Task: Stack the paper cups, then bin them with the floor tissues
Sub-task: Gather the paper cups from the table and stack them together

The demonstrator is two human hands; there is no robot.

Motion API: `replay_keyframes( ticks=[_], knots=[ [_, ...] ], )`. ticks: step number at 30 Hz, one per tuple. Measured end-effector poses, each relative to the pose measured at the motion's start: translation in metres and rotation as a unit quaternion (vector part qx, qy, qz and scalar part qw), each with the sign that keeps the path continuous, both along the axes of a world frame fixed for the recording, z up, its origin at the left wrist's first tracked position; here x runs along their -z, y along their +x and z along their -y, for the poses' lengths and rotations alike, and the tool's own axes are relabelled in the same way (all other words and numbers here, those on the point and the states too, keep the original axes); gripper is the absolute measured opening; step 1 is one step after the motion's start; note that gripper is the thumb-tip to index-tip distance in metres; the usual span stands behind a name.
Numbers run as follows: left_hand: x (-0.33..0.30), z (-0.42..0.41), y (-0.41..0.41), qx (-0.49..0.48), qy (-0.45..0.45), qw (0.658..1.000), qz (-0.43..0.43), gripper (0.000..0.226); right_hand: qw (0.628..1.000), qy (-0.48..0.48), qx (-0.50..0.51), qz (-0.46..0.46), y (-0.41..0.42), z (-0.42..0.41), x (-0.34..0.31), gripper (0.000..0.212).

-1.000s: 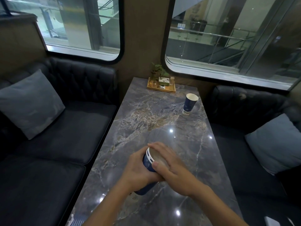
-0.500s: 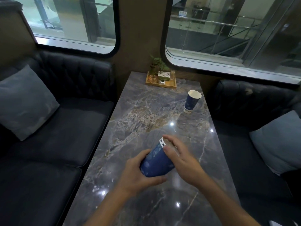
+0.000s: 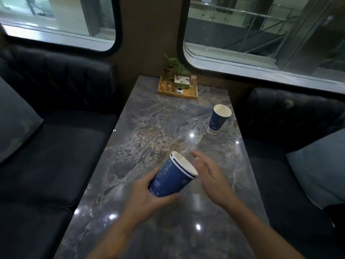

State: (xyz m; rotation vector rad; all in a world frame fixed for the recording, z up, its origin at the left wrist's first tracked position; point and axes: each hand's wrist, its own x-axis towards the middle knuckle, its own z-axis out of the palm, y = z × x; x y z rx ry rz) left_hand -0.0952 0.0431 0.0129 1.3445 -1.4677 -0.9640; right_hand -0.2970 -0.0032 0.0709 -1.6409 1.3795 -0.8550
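Note:
My left hand (image 3: 144, 200) grips a stack of nested blue paper cups (image 3: 172, 177) by its base, tilted so the white rims point up and to the right, above the marble table (image 3: 141, 128). Two white rims show at the stack's mouth. My right hand (image 3: 211, 173) hovers just right of the rims, fingers spread, holding nothing. A single blue paper cup (image 3: 219, 119) stands upright near the table's far right edge. No tissues or bin are in view.
A wooden tray (image 3: 177, 90) with a small plant, a glass and a box sits at the table's far end by the wall. Dark sofas flank the table, with a grey cushion (image 3: 16, 118) on the left and a blue one (image 3: 321, 165) on the right.
My right hand has come off the stack's mouth and opened to the right. The left hand has tilted and lifted the stack slightly. The view has moved closer to the table.

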Motion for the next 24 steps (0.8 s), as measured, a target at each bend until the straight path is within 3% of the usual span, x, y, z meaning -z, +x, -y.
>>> replay_keyframes(
  ticks=[6,13,17,24],
  knots=[
    [0.020,0.055,0.003,-0.029,-0.029,0.999,0.008,0.066,0.983,-0.036,0.105,-0.149,-0.045,0.106,0.037,0.036],
    [0.058,0.090,0.010,-0.040,-0.011,0.999,0.023,0.071,0.934,-0.095,0.085,-0.334,-0.088,0.227,0.064,0.033],
    [0.082,0.095,0.015,-0.047,0.017,0.999,0.015,0.078,0.888,-0.103,0.111,-0.433,-0.092,0.284,0.074,0.045],
    [0.103,0.094,0.020,-0.053,0.055,0.997,0.017,0.084,0.864,-0.080,0.129,-0.481,-0.098,0.314,0.094,0.022]
  ],
)
